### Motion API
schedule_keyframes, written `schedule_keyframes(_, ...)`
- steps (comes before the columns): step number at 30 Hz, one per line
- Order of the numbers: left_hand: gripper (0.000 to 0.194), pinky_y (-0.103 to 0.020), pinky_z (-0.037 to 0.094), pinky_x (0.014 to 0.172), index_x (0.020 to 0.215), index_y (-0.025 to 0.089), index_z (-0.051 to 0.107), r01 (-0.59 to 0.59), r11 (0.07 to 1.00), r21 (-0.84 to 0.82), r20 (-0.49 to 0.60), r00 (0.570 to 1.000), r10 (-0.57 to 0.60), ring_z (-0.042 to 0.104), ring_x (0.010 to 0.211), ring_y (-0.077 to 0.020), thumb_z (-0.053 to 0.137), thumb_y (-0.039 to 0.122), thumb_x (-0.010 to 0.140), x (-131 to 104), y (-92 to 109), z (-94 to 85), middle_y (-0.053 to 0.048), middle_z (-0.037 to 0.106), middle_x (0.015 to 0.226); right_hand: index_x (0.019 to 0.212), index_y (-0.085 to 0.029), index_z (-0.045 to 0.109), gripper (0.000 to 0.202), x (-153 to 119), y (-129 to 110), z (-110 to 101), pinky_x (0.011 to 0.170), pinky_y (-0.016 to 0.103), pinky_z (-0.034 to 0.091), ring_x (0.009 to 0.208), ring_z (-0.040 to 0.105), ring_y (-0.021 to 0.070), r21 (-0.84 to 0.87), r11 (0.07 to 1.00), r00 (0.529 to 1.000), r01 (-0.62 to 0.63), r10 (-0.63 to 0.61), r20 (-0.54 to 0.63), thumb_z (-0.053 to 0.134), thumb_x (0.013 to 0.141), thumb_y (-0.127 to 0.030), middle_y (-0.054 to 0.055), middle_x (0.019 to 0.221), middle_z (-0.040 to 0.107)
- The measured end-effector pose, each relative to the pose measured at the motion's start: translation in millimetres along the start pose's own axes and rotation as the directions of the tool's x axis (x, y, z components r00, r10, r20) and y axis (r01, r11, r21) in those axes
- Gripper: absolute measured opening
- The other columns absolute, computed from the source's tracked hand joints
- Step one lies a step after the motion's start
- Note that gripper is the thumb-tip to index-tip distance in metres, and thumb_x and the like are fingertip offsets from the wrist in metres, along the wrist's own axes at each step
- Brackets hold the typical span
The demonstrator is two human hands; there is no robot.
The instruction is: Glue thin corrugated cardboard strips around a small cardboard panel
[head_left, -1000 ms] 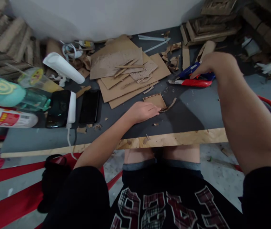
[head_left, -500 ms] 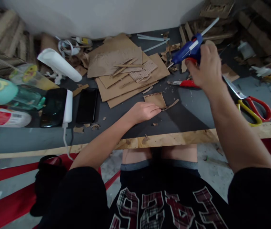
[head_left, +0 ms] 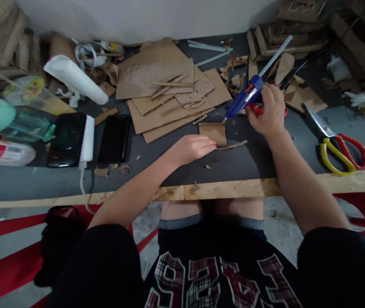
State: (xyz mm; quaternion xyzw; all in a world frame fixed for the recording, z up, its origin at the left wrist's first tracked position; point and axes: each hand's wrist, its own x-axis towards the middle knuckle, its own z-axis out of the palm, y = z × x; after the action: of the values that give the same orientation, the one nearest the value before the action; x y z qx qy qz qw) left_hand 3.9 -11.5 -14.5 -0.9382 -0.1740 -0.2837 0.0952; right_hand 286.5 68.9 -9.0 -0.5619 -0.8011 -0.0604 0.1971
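Note:
My right hand (head_left: 268, 110) is closed around a blue hot glue gun (head_left: 244, 97) with a clear glue stick (head_left: 277, 55) poking out of its back. The nozzle points down at the far right corner of a small cardboard piece (head_left: 213, 133), close to or touching it. Corrugated strips stand along the piece's far and near edges. With fingers pressed together, my left hand (head_left: 197, 149) grips a thin corrugated cardboard strip (head_left: 233, 145) at the near edge; its loose end sticks out to the right. Whether the fingers also pinch the small piece cannot be seen.
Stacked cardboard sheets (head_left: 156, 115) with offcuts lie behind the left hand. Scissors (head_left: 339, 145) rest at the right, and a red-handled tool (head_left: 259, 110) lies partly hidden under the right hand. A phone (head_left: 114, 139), a power bank (head_left: 87, 139) and bottles (head_left: 5, 152) occupy the left.
My right hand has brought the glue gun down and toward me, so its nozzle is now at the small piece's far right corner. My left hand stays on the strip.

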Motion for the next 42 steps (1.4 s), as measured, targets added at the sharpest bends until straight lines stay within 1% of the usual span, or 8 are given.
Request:
schedule_keyframes(8,0.018,-0.026,0.062,0.077,0.103,0.01,0.071,0.004,0.997,0.072,-0.056,0.998,0.0,0.074,0.089,-0.0162,0.054,0.01,0.095,2,5,3.0,-0.006,0.078,0.102,0.139,-0.031,0.047,0.049,2,-1,-5,0.095,0.055,0.042,0.12,0.054,0.0359,-0.05,0.999,1.0,-0.001,0.001,-0.012,0.04,0.092,-0.043,0.012,0.13,0.061)
schedule_keyframes(15,0.02,-0.028,0.061,0.08,0.107,0.01,0.069,0.019,1.0,0.007,0.0,1.0,-0.019,0.074,0.094,-0.0168,0.051,0.01,0.097,0,5,4.2,-0.009,0.077,0.106,0.136,-0.034,0.049,0.047,6,0,-7,0.098,0.055,0.039,0.12,0.051,0.035,-0.03,0.999,1.0,-0.01,0.01,-0.009,0.043,0.091,-0.043,0.01,0.133,0.061)
schedule_keyframes(24,0.02,-0.028,0.061,0.079,0.104,0.011,0.07,-0.009,1.0,0.004,-0.046,0.999,0.01,0.075,0.091,-0.0166,0.052,0.01,0.097,0,4,2.8,-0.006,0.078,0.103,0.127,-0.017,0.055,0.049,4,-1,-10,0.1,0.05,0.04,0.116,0.054,0.0328,-0.042,0.999,0.997,0.029,-0.032,-0.072,0.051,0.084,-0.041,0.016,0.123,0.063)
schedule_keyframes(30,0.023,-0.027,0.061,0.081,0.105,0.014,0.071,0.026,1.0,0.01,0.035,0.999,-0.026,0.074,0.095,-0.0152,0.049,0.012,0.099,-1,5,2.1,-0.007,0.078,0.105,0.132,-0.02,0.054,0.049,4,-3,-13,0.103,0.05,0.037,0.119,0.051,0.0332,-0.067,0.998,1.0,0.01,-0.009,0.009,0.043,0.089,-0.043,0.016,0.127,0.061)
schedule_keyframes(32,0.024,-0.027,0.061,0.083,0.106,0.014,0.072,0.021,1.0,0.022,0.038,0.999,-0.021,0.074,0.096,-0.015,0.049,0.013,0.099,-2,5,2.2,-0.007,0.078,0.106,0.135,-0.027,0.051,0.048,4,-2,-14,0.103,0.052,0.036,0.122,0.049,0.0343,-0.063,0.998,0.999,0.009,-0.006,0.044,0.04,0.091,-0.043,0.013,0.13,0.06)
schedule_keyframes(34,0.024,-0.028,0.061,0.083,0.105,0.014,0.071,0.01,1.0,0.028,0.03,0.999,-0.011,0.074,0.095,-0.0151,0.048,0.012,0.099,-2,5,2.3,-0.007,0.078,0.105,0.136,-0.034,0.05,0.046,4,-2,-14,0.103,0.054,0.036,0.124,0.048,0.0346,-0.064,0.998,0.998,0.011,-0.006,0.066,0.037,0.093,-0.042,0.009,0.133,0.059)
schedule_keyframes(39,0.018,-0.027,0.062,0.075,0.099,0.011,0.072,-0.034,0.998,0.051,-0.061,0.997,0.037,0.075,0.088,-0.0164,0.054,0.011,0.096,2,4,1.4,-0.005,0.078,0.1,0.137,-0.03,0.05,0.047,3,-2,-15,0.104,0.054,0.036,0.125,0.049,0.0343,-0.079,0.997,0.999,0.022,-0.018,0.05,0.04,0.092,-0.039,0.01,0.135,0.059)
schedule_keyframes(42,0.018,-0.027,0.062,0.075,0.099,0.011,0.072,-0.047,0.997,0.053,-0.066,0.997,0.05,0.075,0.088,-0.0164,0.054,0.01,0.095,2,4,0.4,-0.005,0.079,0.101,0.135,-0.034,0.052,0.044,2,-3,-16,0.105,0.055,0.036,0.126,0.05,0.0335,-0.081,0.996,0.999,0.021,-0.017,0.045,0.037,0.094,-0.038,0.008,0.133,0.061)
